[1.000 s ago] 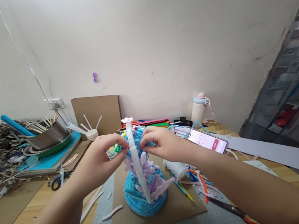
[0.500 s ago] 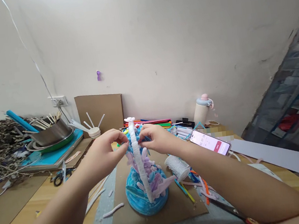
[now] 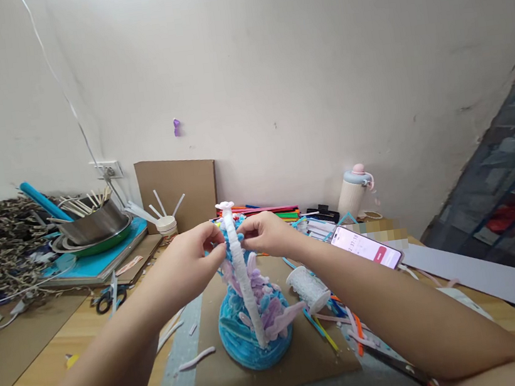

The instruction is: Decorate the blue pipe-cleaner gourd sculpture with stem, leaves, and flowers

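A fuzzy craft model (image 3: 258, 345) stands upright in front of me, with a round blue base, pink-lilac petal shapes and a blue upper part. A tall white fuzzy post (image 3: 243, 271) rises along its near side, topped by a small flower shape. At the upper part, my left hand (image 3: 201, 251) pinches with thumb and forefinger, left of the post. From the other side, my right hand (image 3: 265, 233) has its fingertips pressed together against the blue part. Whatever lies between the fingertips is too small or hidden to make out.
Under the model lies a brown cardboard sheet (image 3: 325, 364). To its right are a spool of clear beaded trim (image 3: 309, 289), fuzzy strips, scissors (image 3: 404, 368) and a phone (image 3: 364, 248). A bottle (image 3: 352, 194), paper cups (image 3: 166, 226) and a metal bowl (image 3: 95, 224) stand farther back.
The whole view has shifted slightly, so things sit a little farther right. Both hands stay at the model's upper part, with only small finger movements.
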`<state>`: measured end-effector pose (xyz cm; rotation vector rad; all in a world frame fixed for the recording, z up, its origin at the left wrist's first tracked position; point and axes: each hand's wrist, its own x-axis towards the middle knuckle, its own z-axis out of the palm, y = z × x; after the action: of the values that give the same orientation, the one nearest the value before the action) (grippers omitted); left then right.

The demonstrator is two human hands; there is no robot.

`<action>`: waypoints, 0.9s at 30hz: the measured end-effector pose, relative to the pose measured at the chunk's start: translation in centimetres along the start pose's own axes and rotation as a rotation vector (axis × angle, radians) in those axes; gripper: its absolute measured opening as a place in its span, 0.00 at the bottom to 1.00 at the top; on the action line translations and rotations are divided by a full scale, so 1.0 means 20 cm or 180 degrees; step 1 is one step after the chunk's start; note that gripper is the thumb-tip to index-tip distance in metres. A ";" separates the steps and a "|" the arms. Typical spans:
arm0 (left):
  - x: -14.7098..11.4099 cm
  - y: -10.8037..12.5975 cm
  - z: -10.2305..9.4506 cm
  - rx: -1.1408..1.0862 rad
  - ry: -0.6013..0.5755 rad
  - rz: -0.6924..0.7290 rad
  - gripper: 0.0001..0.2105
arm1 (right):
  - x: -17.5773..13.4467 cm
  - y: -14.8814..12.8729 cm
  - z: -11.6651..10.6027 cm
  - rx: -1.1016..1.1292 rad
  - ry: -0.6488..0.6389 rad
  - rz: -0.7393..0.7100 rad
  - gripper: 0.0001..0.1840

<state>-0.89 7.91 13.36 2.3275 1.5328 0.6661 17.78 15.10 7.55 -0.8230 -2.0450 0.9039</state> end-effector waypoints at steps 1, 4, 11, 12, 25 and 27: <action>0.00 0.00 0.00 -0.0001 0.0049 0.0033 0.07 | 0.00 0.00 0.00 -0.0001 0.0059 0.0026 0.07; 0.00 0.01 -0.01 -0.0105 0.0232 0.0133 0.06 | 0.01 -0.02 0.00 -0.0083 0.0328 0.0062 0.09; 0.04 -0.01 -0.02 -0.0542 0.0336 0.0318 0.06 | -0.02 -0.08 -0.03 -0.0345 0.0790 0.0011 0.11; 0.05 -0.01 -0.03 -0.0579 0.0307 0.0353 0.06 | -0.03 -0.09 -0.04 -0.0399 0.0821 0.0006 0.11; 0.18 -0.03 -0.08 0.0127 0.0310 0.1351 0.07 | -0.14 -0.14 -0.16 -0.1138 0.1151 -0.0186 0.04; 0.18 -0.04 -0.05 0.0064 0.0336 0.1320 0.06 | -0.17 -0.15 -0.17 -0.1293 0.1195 -0.0246 0.03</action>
<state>-0.83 11.40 14.70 2.6913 1.1006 0.8829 21.63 11.92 10.45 -1.0309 -1.9274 0.2601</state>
